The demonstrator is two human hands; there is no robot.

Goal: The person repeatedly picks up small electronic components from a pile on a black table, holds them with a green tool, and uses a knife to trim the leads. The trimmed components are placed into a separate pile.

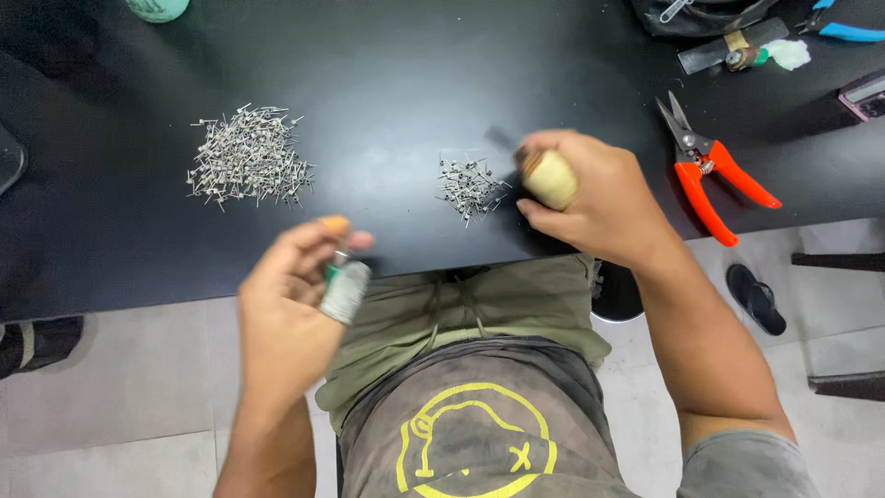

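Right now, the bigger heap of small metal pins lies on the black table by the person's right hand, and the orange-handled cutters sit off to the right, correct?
Not quite. The head view shows the bigger heap of small metal pins lying far left on the black table; only the smaller heap is by the right hand. The orange-handled cutters do sit to the right.

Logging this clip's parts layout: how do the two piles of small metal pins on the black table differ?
The left pile is much larger and wider than the right pile. The left pile lies apart from both hands; the right pile sits right beside the right hand. Both look like the same loose silvery pins on the black table.
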